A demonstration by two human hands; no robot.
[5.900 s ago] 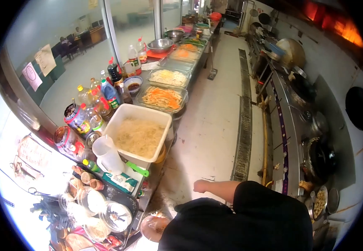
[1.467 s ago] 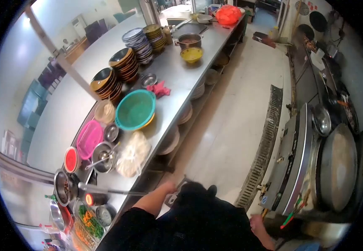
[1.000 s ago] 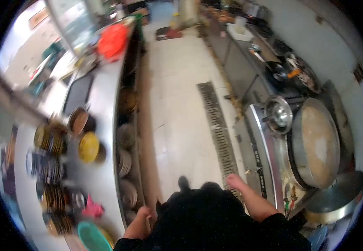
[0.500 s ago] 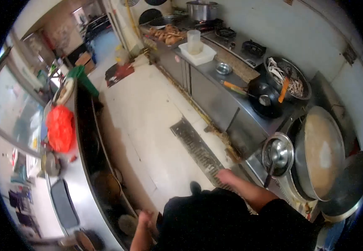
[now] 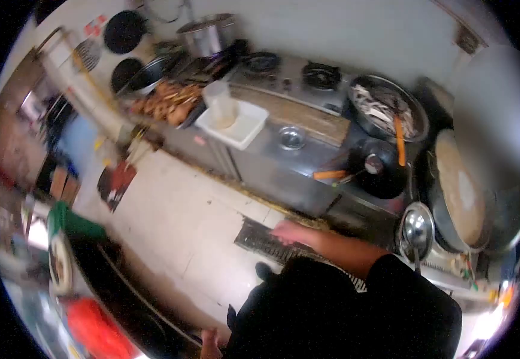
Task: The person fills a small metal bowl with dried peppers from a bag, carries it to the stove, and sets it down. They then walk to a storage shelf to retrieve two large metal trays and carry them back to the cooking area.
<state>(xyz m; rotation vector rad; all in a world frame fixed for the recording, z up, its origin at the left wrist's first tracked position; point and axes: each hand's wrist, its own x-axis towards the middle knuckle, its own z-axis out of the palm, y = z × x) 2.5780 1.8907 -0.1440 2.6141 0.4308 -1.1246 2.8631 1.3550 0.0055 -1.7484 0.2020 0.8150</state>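
My right hand [image 5: 290, 232] hangs over the floor drain grate [image 5: 260, 239], its fingers curled and blurred; whether it holds anything is hidden. Low in the frame, near the left counter's edge, is my left hand [image 5: 210, 336], partly cut off by the frame, with its fingers not clear. Closest to my right hand is the steel counter front. On that counter stand a black wok [image 5: 382, 179] with an orange handle, a small metal bowl [image 5: 292, 138] and a white tray [image 5: 245, 122] with a clear container in it.
A large pan of pale brown liquid [image 5: 458, 191] and a steel bowl with a ladle [image 5: 417, 230] are at the right. Farther back are a basin of sliced food [image 5: 370, 113], burners and a stockpot [image 5: 209, 37]. At left are a green bin [image 5: 77, 224] and red bag [image 5: 99, 329].
The view has swung right toward the stove counter. The red bag and left counter now sit lower in view. My right hand appears farther left, and my left hand lower.
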